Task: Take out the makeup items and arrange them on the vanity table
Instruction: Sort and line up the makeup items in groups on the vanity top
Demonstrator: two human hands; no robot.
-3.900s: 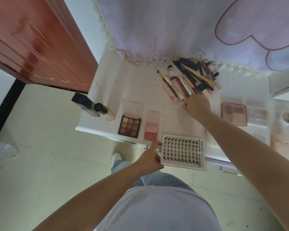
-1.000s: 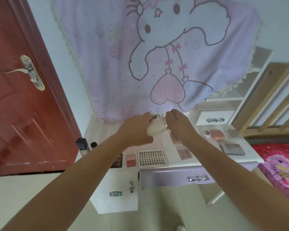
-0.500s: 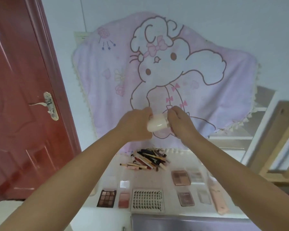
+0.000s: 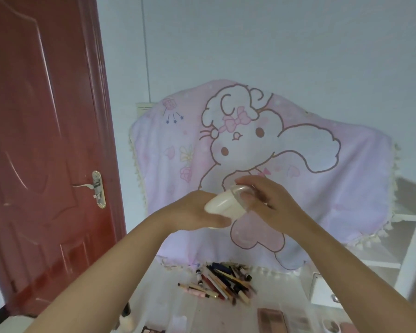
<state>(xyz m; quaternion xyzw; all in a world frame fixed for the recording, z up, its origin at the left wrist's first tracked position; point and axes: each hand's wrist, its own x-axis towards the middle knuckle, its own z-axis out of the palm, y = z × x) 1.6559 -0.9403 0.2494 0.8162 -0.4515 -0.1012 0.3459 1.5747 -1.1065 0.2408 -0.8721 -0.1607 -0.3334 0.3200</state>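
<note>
On the vanity table point(image 4: 168, 292) below, pencils point(image 4: 222, 281) and palettes point(image 4: 271, 319) lie arranged; your left hand point(image 4: 192, 212) and right hand point(image 4: 267, 200) both grasp one cream container point(image 4: 225, 207), unplaced.

pale blue-white wall point(image 4: 274, 44) behind, dark red panelled door point(image 4: 41, 140) with metal lever handle point(image 4: 97, 188) on left, pink cartoon-print cloth point(image 4: 262, 164) draped over the vanity back, white shelving point(image 4: 382, 255) on right, flat dim light
</note>
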